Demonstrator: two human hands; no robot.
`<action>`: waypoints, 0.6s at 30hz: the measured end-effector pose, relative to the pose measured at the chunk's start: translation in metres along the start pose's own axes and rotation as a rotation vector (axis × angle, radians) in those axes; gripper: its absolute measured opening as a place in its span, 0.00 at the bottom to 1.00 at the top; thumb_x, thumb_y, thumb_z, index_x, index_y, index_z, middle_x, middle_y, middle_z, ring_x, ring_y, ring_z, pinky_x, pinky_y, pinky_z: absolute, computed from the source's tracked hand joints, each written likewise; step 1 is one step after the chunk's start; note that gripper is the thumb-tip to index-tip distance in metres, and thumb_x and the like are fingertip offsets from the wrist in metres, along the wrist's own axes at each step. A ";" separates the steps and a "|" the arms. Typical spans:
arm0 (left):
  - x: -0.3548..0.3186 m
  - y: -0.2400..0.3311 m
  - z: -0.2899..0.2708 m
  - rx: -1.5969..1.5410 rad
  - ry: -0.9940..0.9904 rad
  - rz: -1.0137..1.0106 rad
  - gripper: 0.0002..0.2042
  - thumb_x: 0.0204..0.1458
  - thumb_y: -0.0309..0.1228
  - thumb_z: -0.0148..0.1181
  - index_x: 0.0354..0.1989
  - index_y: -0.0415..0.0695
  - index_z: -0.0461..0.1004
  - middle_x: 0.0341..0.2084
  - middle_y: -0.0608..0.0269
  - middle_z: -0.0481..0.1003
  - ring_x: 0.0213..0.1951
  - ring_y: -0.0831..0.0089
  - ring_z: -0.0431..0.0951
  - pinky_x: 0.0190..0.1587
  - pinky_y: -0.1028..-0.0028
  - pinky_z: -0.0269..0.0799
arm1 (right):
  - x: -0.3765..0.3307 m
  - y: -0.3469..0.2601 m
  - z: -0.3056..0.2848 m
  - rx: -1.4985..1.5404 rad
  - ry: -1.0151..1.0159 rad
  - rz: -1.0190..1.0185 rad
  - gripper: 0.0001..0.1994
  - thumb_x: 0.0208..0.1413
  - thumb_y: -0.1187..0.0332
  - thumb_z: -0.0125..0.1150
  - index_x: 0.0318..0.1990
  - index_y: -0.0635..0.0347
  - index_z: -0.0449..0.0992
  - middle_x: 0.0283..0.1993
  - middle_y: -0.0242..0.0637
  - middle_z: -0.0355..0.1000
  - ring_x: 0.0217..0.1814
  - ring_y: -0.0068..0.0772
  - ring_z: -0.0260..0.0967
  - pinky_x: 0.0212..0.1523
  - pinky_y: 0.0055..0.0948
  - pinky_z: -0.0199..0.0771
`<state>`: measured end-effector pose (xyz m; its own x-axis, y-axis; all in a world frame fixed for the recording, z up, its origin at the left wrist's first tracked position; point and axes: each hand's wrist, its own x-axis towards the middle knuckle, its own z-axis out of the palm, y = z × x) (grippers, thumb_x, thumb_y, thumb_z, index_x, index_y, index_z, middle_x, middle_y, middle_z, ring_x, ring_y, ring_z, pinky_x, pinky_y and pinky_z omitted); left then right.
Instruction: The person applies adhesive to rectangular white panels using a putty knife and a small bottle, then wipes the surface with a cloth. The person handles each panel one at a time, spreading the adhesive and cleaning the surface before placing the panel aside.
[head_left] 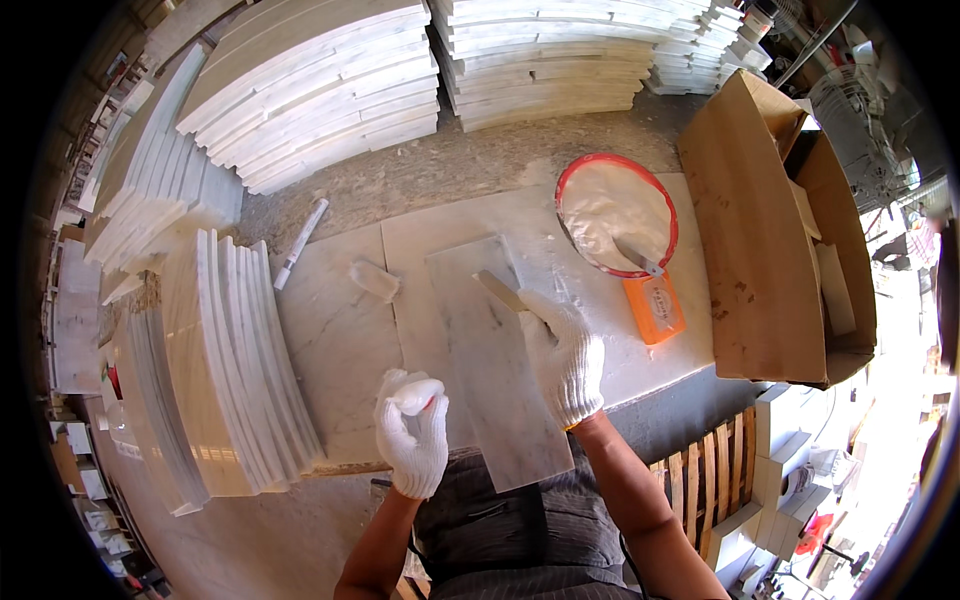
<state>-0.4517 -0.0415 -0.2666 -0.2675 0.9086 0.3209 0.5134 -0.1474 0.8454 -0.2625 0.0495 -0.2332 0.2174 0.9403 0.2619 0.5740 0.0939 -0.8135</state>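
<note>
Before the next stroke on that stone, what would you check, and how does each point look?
1. Right hand in a white glove grips the flat-bladed putty knife: ok.
2. Blade tip rests on the grey-veined marble slab: ok.
3. Left hand holds a small white lump clear of the slab: ok.
4. Red-rimmed bowl of white paste stands beside the right hand: ok.
5. Paste loaded on the blade: cannot tell.
6. Slab overhangs the bench edge toward the person: not ok.

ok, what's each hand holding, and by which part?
Right hand: putty knife, gripped by its handle, blade on the marble slab. Left hand: small white lump, pinched at the fingertips.
</note>
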 end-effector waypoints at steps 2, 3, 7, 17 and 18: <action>-0.002 -0.002 0.000 0.012 0.016 0.014 0.21 0.51 0.23 0.67 0.53 0.36 0.69 0.54 0.51 0.71 0.59 0.58 0.69 0.64 0.59 0.62 | -0.001 -0.004 -0.001 -0.050 -0.020 0.016 0.12 0.54 0.72 0.64 0.47 0.54 0.83 0.37 0.46 0.78 0.36 0.47 0.76 0.38 0.36 0.76; -0.004 -0.006 0.002 0.016 0.038 0.030 0.22 0.51 0.23 0.68 0.54 0.36 0.68 0.56 0.50 0.70 0.60 0.57 0.69 0.64 0.59 0.62 | -0.001 -0.006 -0.003 -0.076 -0.029 0.025 0.12 0.53 0.72 0.64 0.46 0.53 0.83 0.37 0.45 0.78 0.36 0.48 0.76 0.39 0.37 0.76; -0.004 -0.006 0.001 0.056 0.035 0.044 0.23 0.52 0.23 0.68 0.55 0.35 0.67 0.57 0.50 0.69 0.60 0.57 0.69 0.64 0.59 0.62 | -0.003 -0.005 -0.011 0.141 -0.058 0.132 0.15 0.57 0.71 0.62 0.52 0.59 0.79 0.34 0.39 0.78 0.34 0.37 0.76 0.37 0.32 0.76; 0.009 0.007 0.002 -0.063 -0.027 -0.119 0.19 0.51 0.21 0.68 0.51 0.37 0.70 0.49 0.55 0.74 0.52 0.67 0.74 0.57 0.67 0.70 | -0.030 -0.015 -0.055 1.350 -0.567 0.862 0.11 0.65 0.66 0.58 0.48 0.65 0.75 0.40 0.36 0.75 0.42 0.27 0.73 0.45 0.30 0.77; 0.009 0.004 0.006 -0.124 -0.025 -0.113 0.18 0.51 0.20 0.68 0.51 0.37 0.71 0.49 0.56 0.75 0.51 0.68 0.75 0.56 0.68 0.71 | -0.028 -0.016 -0.055 1.275 -0.559 0.855 0.12 0.65 0.66 0.58 0.49 0.65 0.75 0.41 0.37 0.75 0.42 0.27 0.73 0.46 0.30 0.77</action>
<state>-0.4472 -0.0318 -0.2625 -0.2969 0.9313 0.2111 0.3758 -0.0893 0.9224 -0.2344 0.0042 -0.1993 -0.3484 0.8257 -0.4437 -0.6048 -0.5597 -0.5666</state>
